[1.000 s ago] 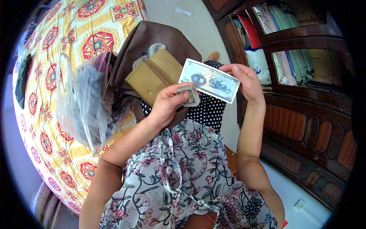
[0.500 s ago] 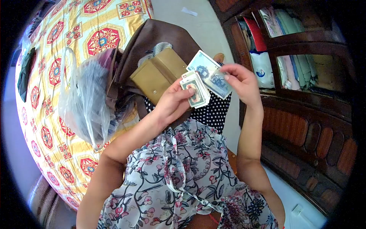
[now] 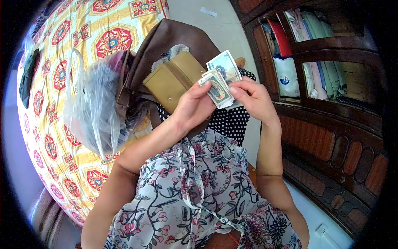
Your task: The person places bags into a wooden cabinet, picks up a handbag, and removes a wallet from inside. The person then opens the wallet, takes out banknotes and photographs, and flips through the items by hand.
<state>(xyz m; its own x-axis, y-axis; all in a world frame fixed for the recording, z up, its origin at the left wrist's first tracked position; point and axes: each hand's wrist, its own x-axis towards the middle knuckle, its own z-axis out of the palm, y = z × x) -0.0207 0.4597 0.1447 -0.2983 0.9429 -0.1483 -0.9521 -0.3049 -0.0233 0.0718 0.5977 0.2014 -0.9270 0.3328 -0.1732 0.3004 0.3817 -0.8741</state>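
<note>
My left hand (image 3: 195, 103) is closed on a small stack of banknotes (image 3: 218, 92), its thumb pressed on the top green note. A larger blue-and-white banknote (image 3: 225, 66) sticks out beyond the stack on the far side. My right hand (image 3: 255, 98) pinches at the right edge of the notes, thumb and fingers together; its fingertips partly cover that edge. Just left of the notes, an olive-brown wallet (image 3: 170, 81) lies open on a dark brown leather bag (image 3: 166, 37) across my lap, touching neither hand's fingers.
A filled clear plastic bag (image 3: 97, 108) stands on the bed's patterned yellow cover (image 3: 49, 120) at the left. To the right is a dark wooden cabinet (image 3: 306, 128) with folded cloths (image 3: 319, 27) and a white bag (image 3: 286, 74) inside. A paper scrap (image 3: 208, 11) lies on the floor.
My right hand has moved down and left, closer to the stack. The blue banknote now sits more behind the green ones. The left hand has turned the stack slightly; the wallet stays put.
</note>
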